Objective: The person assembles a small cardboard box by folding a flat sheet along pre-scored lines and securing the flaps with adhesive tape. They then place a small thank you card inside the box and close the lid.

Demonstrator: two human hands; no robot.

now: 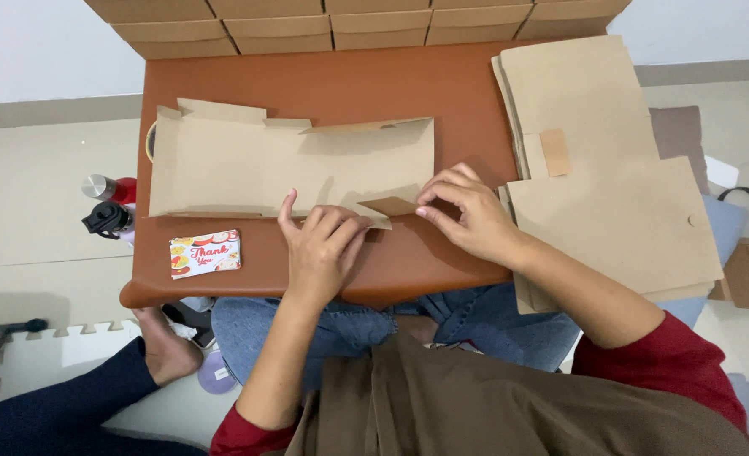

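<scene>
- Flat cardboard box blank (290, 165) lies on the brown table (408, 84), its near edge under both hands; folding of 1 flap looks in hand
- Left hand (319, 245) presses flat on the near edge, fingers spread, gripping nothing
- Right hand (463, 211) pinches the small corner flap (389, 205) just left of its fingertips
- Next move, I judge, needs a firm crease while the left hand keeps the blank steady
- A stack of flat blanks (611, 194) lies right of the right hand; 1 colourful card (205, 253) left of the left hand

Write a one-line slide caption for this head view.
Both hands, left hand and right hand, fold a flat cardboard box blank on a brown table.
</scene>
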